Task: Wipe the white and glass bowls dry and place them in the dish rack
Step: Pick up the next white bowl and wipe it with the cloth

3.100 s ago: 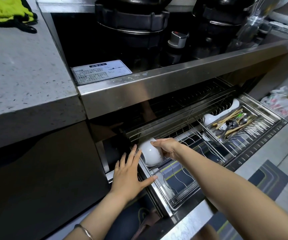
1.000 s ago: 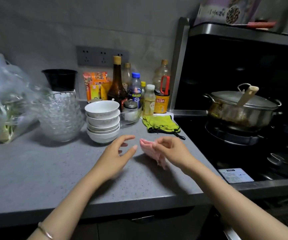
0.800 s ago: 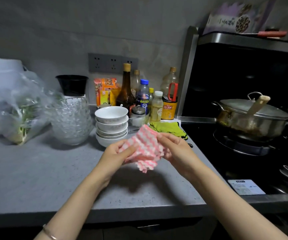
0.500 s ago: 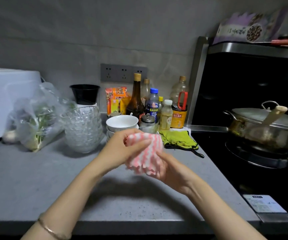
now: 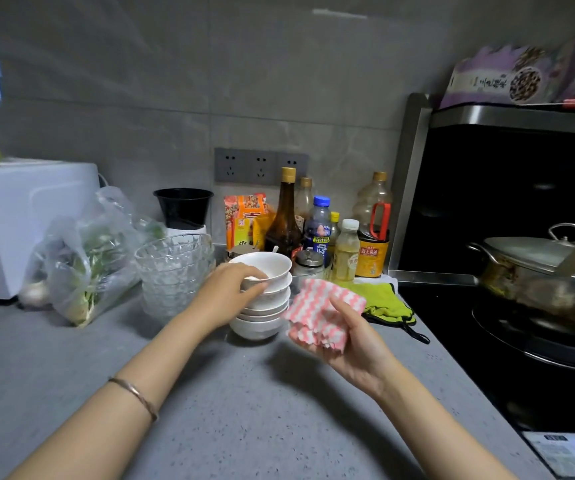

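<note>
Head view: both bare forearms reach over the grey desk (image 5: 244, 420) toward its back edge.
Left hand (image 5: 225, 294): at the near-left rim of the top white bowl (image 5: 270, 266). Fingers (image 5: 249, 271) curl over the rim into the bowl and the thumb sits under the rim outside, so the rim is pinched. A thin bangle is on this wrist.
Top white bowl: upright, uppermost in the stack of white bowls (image 5: 262, 318). Whether it is lifted clear of the bowl beneath cannot be told.
Stack of white bowls: nested upright on the desk, toward the back edge, somewhat right of the middle.
Right hand (image 5: 357, 351): palm up, raised above the desk, just right of the stack. It holds the pink-and-white cloth (image 5: 319, 315); the thumb presses on top of the cloth and the other fingers are curled beneath it, mostly hidden.
Cloth: bunched and folded, its left edge close to the stack; contact cannot be told.
Glass bowls (image 5: 172, 271): nested upright, just left of the white stack, untouched by either hand.
Back edge of desk: bottles (image 5: 284, 216) and jars in a cluster behind the white stack; black cup (image 5: 184, 207) behind the glass bowls.
Left end of desk: plastic bag of greens (image 5: 82, 261) beside a white appliance (image 5: 19, 220).
Right edge of desk: green mitt (image 5: 384, 303) lying flat, next to the stove with a lidded pot (image 5: 538, 271).
</note>
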A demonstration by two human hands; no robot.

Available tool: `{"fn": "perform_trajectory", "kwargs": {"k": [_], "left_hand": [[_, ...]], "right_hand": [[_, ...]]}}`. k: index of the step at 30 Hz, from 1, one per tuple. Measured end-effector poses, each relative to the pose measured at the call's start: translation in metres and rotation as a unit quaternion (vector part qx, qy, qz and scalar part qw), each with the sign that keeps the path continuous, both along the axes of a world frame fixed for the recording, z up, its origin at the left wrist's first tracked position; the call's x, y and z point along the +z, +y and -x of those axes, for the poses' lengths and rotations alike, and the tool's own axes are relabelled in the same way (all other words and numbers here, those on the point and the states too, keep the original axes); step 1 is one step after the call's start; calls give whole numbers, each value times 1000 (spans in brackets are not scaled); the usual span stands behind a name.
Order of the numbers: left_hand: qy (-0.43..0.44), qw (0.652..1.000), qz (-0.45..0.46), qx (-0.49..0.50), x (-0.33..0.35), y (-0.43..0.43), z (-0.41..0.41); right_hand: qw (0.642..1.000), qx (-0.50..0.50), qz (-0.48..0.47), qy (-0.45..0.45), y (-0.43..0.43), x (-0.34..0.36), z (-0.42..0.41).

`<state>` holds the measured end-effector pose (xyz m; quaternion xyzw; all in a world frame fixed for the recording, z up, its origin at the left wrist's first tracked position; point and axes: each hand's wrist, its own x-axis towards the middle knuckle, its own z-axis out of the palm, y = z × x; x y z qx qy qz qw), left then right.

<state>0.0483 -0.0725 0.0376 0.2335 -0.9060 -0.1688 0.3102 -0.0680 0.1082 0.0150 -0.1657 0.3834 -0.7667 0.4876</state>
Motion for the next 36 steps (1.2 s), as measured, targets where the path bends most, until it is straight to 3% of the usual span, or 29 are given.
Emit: {"fn": "perform_trajectory", "kwargs": {"k": [5, 8, 12, 14, 17, 19, 21, 23, 24, 26, 29, 31, 32, 33, 34, 35, 36], "left_hand": [[-73, 991, 108, 6, 1, -11, 3], [-34, 993, 112, -21, -1, -16, 2], [117, 989, -24, -88, 15, -4, -6], [201, 962, -115, -145, 28, 15, -10], [253, 932, -164, -199, 41, 49, -12], [265, 918, -196, -219, 38, 71, -8], [283, 901, -238, -228, 28, 89, 0], [309, 881, -275, -228, 14, 103, 9], [321, 871, -297, -224, 8, 108, 14], [342, 853, -333, -211, -3, 119, 21], [360, 832, -382, -181, -15, 143, 27], [369, 828, -402, -129, -17, 160, 28], [368, 836, -397, -96, -19, 166, 30], [365, 844, -386, -68, -19, 172, 30], [367, 852, -370, -47, -21, 176, 30], [369, 859, -354, -33, -22, 179, 31], [371, 864, -339, -24, -23, 181, 31]], "right_hand": [[1000, 0, -28, 13, -1, -6, 0], [1000, -18, -21, 5, 2, -5, 1], [998, -53, 34, 8, 11, 5, 8], [995, -73, 68, 25, 17, 14, 12], [982, -119, 113, 88, 29, 31, 12], [967, -157, 104, 169, 34, 47, 5], [944, -202, 29, 258, 26, 54, 0], [931, -139, 9, 339, 32, 34, 13], [905, -102, -28, 413, 35, 27, 12], [751, -138, -120, 634, 37, 24, 6], [635, -234, -144, 722, 61, 14, -4], [693, -229, -107, 675, 67, 16, -5], [747, -210, -79, 625, 67, 17, -6], [775, -213, -67, 591, 66, 15, -5], [783, -220, -63, 578, 65, 12, -8], [760, -241, -66, 599, 65, 10, -14], [706, -275, -72, 649, 65, 6, -21]]}}
